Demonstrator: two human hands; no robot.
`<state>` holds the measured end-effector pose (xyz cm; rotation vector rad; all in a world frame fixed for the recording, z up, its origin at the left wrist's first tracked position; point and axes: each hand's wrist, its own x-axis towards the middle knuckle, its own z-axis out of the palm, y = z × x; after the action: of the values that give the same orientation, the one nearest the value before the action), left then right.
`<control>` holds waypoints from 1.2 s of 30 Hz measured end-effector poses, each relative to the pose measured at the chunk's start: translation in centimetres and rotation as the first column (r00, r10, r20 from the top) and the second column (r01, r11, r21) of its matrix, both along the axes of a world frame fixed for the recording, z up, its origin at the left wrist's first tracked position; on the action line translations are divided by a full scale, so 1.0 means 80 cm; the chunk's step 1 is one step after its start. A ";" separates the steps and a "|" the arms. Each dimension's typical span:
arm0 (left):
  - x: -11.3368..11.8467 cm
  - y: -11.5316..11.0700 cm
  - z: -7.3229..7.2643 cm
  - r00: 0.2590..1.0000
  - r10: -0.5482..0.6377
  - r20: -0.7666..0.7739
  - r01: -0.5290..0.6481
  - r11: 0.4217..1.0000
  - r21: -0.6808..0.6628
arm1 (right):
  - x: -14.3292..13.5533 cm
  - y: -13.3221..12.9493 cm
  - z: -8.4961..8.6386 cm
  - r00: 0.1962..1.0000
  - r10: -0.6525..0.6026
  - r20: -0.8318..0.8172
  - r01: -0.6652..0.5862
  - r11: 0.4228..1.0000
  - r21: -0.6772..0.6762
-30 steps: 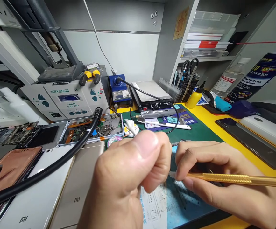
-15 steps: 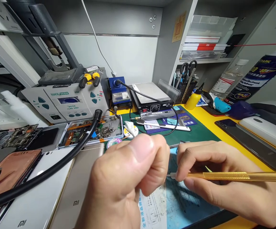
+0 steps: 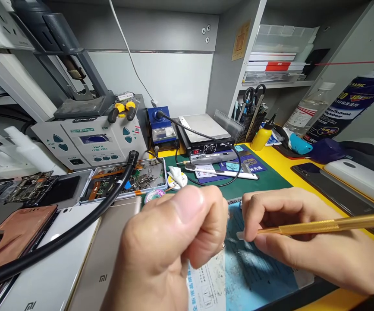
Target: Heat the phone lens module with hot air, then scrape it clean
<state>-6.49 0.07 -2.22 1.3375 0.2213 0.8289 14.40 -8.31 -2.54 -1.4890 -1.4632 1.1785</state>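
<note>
My left hand [image 3: 170,233] is closed in a tight fist in the middle of the view, close to the camera. What its fingers pinch, if anything, is hidden; a tiny glint shows at their right edge. My right hand [image 3: 306,242], to the right, grips a craft knife [image 3: 316,226] with a knurled gold handle between thumb and fingers. The knife's short pale blade points left and stands a little apart from my left fist. Beneath both hands lies a worn blue and white printed sheet [image 3: 258,276].
Several phones lie at left, including a white phone [image 3: 44,255], crossed by a thick black hose [image 3: 86,233]. Behind stand a hot air station [image 3: 99,142], a tray of circuit boards [image 3: 156,172], a hot plate [image 3: 199,127] and a toothbrush [image 3: 235,173]. A yellow bottle [image 3: 261,137] stands right.
My right hand has drawn the knife slightly right, so its blade has come away from my left fist. The handle's rear end has tilted up. My left hand has barely moved.
</note>
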 end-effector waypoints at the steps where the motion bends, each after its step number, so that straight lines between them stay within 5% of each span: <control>1: 0.000 0.000 0.000 1.000 -0.004 -0.007 0.004 1.000 -0.008 | 0.001 0.001 -0.001 0.999 -0.014 -0.043 0.013 1.000 -0.012; 6: -0.001 0.000 0.001 1.000 -0.014 -0.028 0.013 0.999 -0.032 | 0.007 0.011 -0.011 0.978 -0.142 -0.155 0.120 0.982 -0.144; 26: 0.005 -0.009 -0.001 1.000 -0.005 0.024 0.009 0.990 -0.141 | -0.002 0.014 -0.011 0.978 -0.100 -0.184 0.071 0.985 -0.160; 32: 0.008 -0.004 -0.007 0.996 0.054 0.065 -0.049 0.997 -0.063 | -0.001 0.014 -0.013 0.980 -0.117 -0.162 0.093 0.984 -0.150; 36: -0.003 0.003 -0.021 1.000 -0.011 0.021 0.014 0.981 -0.194 | 0.000 0.015 -0.013 0.981 -0.128 -0.144 0.104 0.981 -0.164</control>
<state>-6.69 0.32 -3.88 1.1467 0.2712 0.7888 14.40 -7.08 -3.58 -1.5283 -1.1875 1.3290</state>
